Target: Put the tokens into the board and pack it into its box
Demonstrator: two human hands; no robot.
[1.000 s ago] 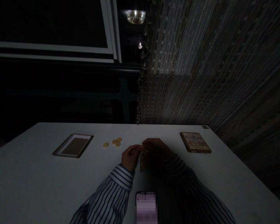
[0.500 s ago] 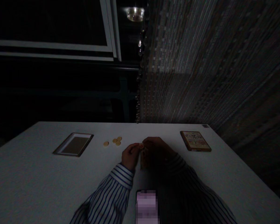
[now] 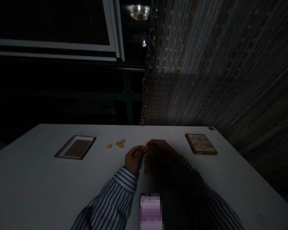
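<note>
White table [image 3: 50, 188], lower frame: the person's left hand [image 3: 133, 158] pinches a small tan wood-like disc [image 3: 145, 148] (likely light, rigid; best rim-held); right hand [image 3: 163, 150] curled, grip unclear.

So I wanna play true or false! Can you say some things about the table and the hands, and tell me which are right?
1. The left hand pinches a small disc. True.
2. Six loose round pieces lie left of the hands. False: there are four round pieces.
3. The phone is nearer the person than the hands are. True.
4. The sleeves have spots. False: the sleeves are striped.
5. The picture box is right of the hands. True.
</note>
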